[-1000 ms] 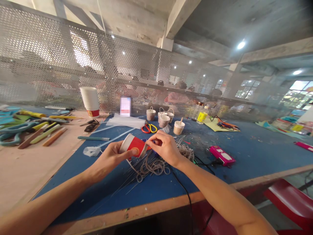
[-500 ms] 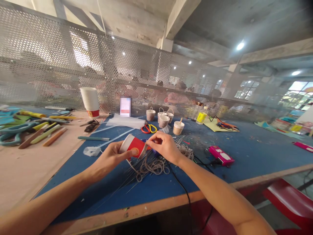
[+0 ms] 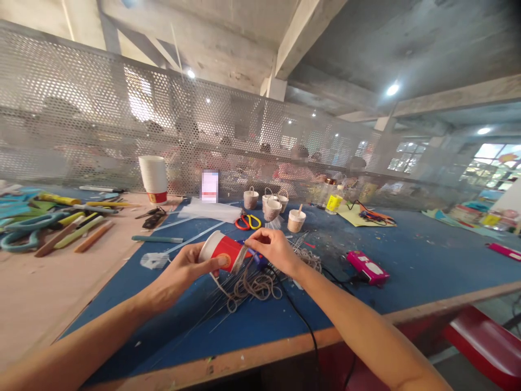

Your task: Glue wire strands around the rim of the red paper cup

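Note:
A red and white paper cup (image 3: 230, 251) lies tilted on its side in my left hand (image 3: 188, 267), the thumb along its wall. Grey-brown cord wraps the cup's base end. At that end my right hand (image 3: 273, 248) pinches the cord, thumb against forefinger. A loose tangle of the same cord (image 3: 260, 282) lies beneath on the blue table top, over thin wire-like strands. Just behind the cup, partly covered by my right hand, sits a blue tool (image 3: 257, 258), perhaps a glue gun.
Red and yellow scissors (image 3: 248, 221) and several cord-wrapped little cups (image 3: 272, 209) stand farther back. A stack of white paper cups (image 3: 153, 175) is at left, near markers and teal scissors (image 3: 30, 231). A pink box (image 3: 367, 267) with a black cable lies at right.
The view has tilted up slightly, so things sit a little lower. The cup has turned slightly in my left hand, and my right hand still pinches the cord at its base.

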Demonstrator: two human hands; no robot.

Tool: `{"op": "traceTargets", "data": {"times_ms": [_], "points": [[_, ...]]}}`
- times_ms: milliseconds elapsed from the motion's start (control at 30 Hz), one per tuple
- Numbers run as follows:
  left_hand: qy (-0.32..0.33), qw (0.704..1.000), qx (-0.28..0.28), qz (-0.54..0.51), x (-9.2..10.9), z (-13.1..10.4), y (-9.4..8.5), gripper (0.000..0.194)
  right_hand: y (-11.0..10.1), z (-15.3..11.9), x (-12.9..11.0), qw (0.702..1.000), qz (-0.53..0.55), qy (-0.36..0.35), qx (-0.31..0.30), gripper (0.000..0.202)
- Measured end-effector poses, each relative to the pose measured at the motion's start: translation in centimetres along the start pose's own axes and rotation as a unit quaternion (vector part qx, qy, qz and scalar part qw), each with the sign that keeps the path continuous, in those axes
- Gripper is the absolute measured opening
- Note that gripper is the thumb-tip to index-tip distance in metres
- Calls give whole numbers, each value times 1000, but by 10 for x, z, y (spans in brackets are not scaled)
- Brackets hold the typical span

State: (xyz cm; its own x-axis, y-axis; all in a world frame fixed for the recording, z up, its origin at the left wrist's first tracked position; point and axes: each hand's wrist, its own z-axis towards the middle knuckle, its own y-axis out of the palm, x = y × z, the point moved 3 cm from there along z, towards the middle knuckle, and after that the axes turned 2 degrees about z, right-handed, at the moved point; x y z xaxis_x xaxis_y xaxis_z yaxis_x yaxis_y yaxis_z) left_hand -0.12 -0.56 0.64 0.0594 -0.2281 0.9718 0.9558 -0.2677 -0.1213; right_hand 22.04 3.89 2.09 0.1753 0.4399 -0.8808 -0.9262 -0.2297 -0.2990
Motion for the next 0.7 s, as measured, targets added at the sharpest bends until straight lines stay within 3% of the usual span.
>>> {"op": "traceTargets", "data": {"times_ms": [167,400,700], "points": [[1,999,0,-34,6,-1,1,18,-1,4,7,1000,6,-2,6,32],[-6,993,23,-117,9,2,0,20,3,-4,-6,998,-27,-53,-14,32],[-11,996,10,-87,10,2,3,28,7,-7,-8,994,-82,-78,5,34]]}}
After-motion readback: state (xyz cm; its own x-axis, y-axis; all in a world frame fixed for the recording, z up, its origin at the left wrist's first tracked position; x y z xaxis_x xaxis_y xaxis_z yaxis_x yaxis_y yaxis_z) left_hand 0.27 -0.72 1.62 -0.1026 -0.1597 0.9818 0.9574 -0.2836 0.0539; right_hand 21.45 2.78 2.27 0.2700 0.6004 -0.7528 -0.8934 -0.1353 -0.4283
